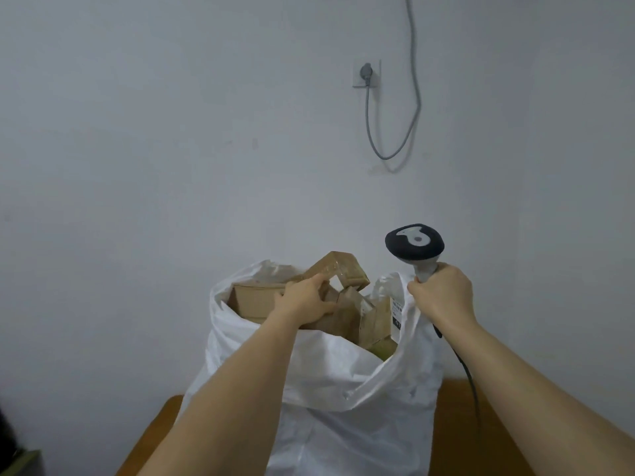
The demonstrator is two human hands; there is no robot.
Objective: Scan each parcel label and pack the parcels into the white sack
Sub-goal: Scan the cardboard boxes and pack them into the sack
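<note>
Left hand [304, 298] is pressing down on a cardboard parcel [347, 271] at the mouth of the white sack [343, 389], fingers curling round its edge; I am judging this as wedging it among the other parcels [254, 302] crowding the top. Right hand [441, 292] is gripping the scanner [414, 243] handle and pinching the sack's rim, probably keeping the mouth open. One label [397, 312] is showing inside. Sack is standing on the desk [481, 424]; the scanner cable [464, 369] is hanging beside it.
</note>
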